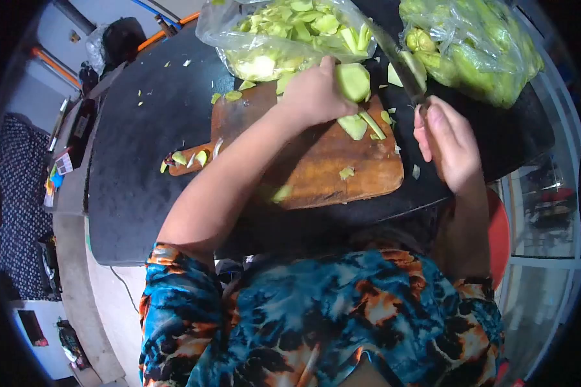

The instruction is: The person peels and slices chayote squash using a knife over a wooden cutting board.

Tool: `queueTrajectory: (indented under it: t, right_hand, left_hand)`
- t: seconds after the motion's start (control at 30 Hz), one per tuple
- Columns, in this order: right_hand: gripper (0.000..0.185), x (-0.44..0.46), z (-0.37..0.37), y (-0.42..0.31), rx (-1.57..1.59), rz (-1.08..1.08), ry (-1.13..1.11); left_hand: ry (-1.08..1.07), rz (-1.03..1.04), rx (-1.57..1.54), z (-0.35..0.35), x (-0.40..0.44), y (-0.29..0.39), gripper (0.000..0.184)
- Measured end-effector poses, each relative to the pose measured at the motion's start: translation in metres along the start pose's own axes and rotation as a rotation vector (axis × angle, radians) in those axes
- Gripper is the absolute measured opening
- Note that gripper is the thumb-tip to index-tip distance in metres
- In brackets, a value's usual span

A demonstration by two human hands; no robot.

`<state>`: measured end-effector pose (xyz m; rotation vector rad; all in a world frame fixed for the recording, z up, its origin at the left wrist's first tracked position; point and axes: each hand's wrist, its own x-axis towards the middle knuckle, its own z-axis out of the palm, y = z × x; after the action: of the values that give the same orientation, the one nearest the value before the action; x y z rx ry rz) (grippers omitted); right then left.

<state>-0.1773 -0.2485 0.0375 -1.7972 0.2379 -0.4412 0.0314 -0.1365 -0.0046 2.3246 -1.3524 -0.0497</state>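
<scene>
On the wooden cutting board (pixel 342 161), my left hand (pixel 316 90) grips a pale green vegetable piece (pixel 353 82) near the board's far edge. My right hand (pixel 450 138) is closed round the handle of a knife (pixel 397 64), right of the board, its blade pointing up and away to the left. Beneath the held piece, another cut slice (pixel 353 126) and a thin strip (pixel 372 125) lie on the board. A larger pale piece (pixel 407 71) shows behind the blade. Small peel scraps are scattered on the board and its handle.
Beyond the board, an open plastic bag (pixel 216 29) holds many cut green pieces. At the far right sits another plastic bag (pixel 474 51) with whole green vegetables. Both stand on the black table (pixel 142 142). A red seat (pixel 498 238) is below the table's right edge.
</scene>
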Motion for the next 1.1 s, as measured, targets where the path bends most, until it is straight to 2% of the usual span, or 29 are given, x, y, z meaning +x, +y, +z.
queueTrajectory:
  t: [0.07, 0.17, 0.2, 0.23, 0.3, 0.37, 0.4, 0.5, 0.57, 0.63, 0.73, 0.77, 0.87, 0.9, 0.97, 1.03, 1.07, 1.1]
  right_hand:
    - [0.023, -0.006, 0.009, -0.002, -0.116, -0.103, 0.014]
    - [0.021, -0.016, 0.029, -0.005, -0.294, -0.237, -0.029]
    - [0.025, -0.019, 0.035, -0.007, -0.364, -0.311, -0.051]
    - [0.030, -0.020, 0.042, -0.009, -0.435, -0.385, -0.074]
    - [0.034, -0.018, 0.055, -0.009, -0.508, -0.594, -0.151]
    - [0.034, -0.016, 0.067, -0.010, -0.575, -0.707, -0.142]
    - [0.034, -0.016, 0.072, -0.011, -0.575, -0.716, -0.149]
    - [0.041, -0.012, 0.081, -0.011, -0.584, -0.760, -0.173]
    - [0.045, -0.011, 0.086, -0.011, -0.594, -0.771, -0.181]
    - [0.045, -0.010, 0.091, -0.013, -0.608, -0.763, -0.182]
    - [0.034, -0.008, 0.090, -0.017, -0.685, -0.630, -0.190]
    - [0.036, -0.002, 0.089, -0.017, -0.740, -0.686, -0.147]
    - [0.040, 0.031, 0.077, -0.002, -0.676, -0.319, 0.085]
    - [0.040, 0.048, 0.062, 0.006, -0.650, -0.199, 0.188]
    - [0.036, 0.064, 0.035, 0.023, -0.676, -0.201, 0.259]
    - [0.033, 0.068, 0.019, 0.023, -0.675, -0.179, 0.186]
    - [0.031, 0.068, 0.011, 0.022, -0.674, -0.163, 0.157]
    - [0.030, 0.071, 0.002, 0.018, -0.727, -0.189, 0.129]
  left_hand:
    - [0.059, 0.089, -0.191, 0.001, -0.005, -0.009, 0.071]
    - [-0.054, 0.089, -0.878, -0.009, -0.026, -0.021, 0.069]
    - [-0.136, 0.064, -1.204, -0.021, -0.040, -0.011, 0.067]
    - [-0.101, -0.008, -1.399, -0.021, -0.057, -0.013, 0.060]
    - [-0.094, -0.028, -1.529, -0.039, -0.086, -0.002, 0.057]
    - [-0.063, -0.089, -1.492, -0.051, -0.103, 0.001, 0.054]
    - [0.002, 0.073, -1.316, -0.049, -0.112, -0.005, 0.059]
    - [-0.033, 0.012, -1.662, -0.047, -0.126, -0.009, 0.065]
    - [-0.005, -0.009, -1.482, -0.048, -0.129, -0.014, 0.074]
    - [0.060, -0.090, -1.367, -0.055, -0.132, -0.005, 0.074]
    - [-0.002, -0.125, -1.693, -0.045, -0.128, -0.026, 0.067]
    - [-0.027, -0.133, -1.807, -0.040, -0.126, -0.035, 0.065]
    - [0.086, -0.143, -1.348, -0.054, -0.124, -0.021, 0.071]
    - [0.073, -0.146, -1.367, -0.051, -0.127, -0.023, 0.073]
    - [0.086, -0.137, -1.457, -0.045, -0.128, -0.027, 0.070]
    - [0.093, -0.149, -1.488, -0.043, -0.129, -0.033, 0.067]
    - [0.022, -0.131, -1.519, -0.046, -0.129, -0.034, 0.067]
    - [0.071, -0.183, -1.618, -0.045, -0.128, -0.027, 0.068]
